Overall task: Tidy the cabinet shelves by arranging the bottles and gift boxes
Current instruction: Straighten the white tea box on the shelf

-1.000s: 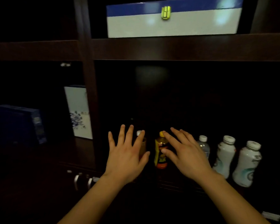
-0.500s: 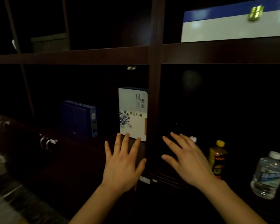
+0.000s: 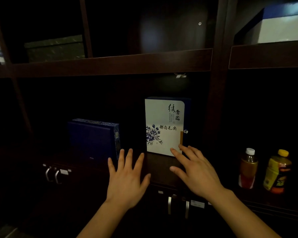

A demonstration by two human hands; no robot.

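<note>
A white gift box (image 3: pixel 163 126) with blue flowers and black characters stands upright on the dark middle shelf (image 3: pixel 158 166). Left of it stands a dark blue gift box (image 3: pixel 93 139). My right hand (image 3: pixel 196 170) is open, fingers spread, its fingertips at the white box's lower right corner. My left hand (image 3: pixel 126 177) hovers open between the two boxes, below them, holding nothing. In the right compartment stand an amber bottle (image 3: pixel 248 169) with a white cap and a yellow-labelled bottle (image 3: pixel 276 172) with a yellow cap.
A dark green box (image 3: pixel 55 48) sits on the upper shelf at left. A blue-and-white box (image 3: pixel 282 24) fills the upper right compartment. A vertical divider (image 3: pixel 217 107) separates the gift boxes from the bottles. Cabinet doors with metal handles (image 3: pixel 177 206) lie below the shelf.
My view has swung left from the bottle compartment to the gift box compartment. Both hands moved along with it, staying open, and my right hand now reaches the white box's corner.
</note>
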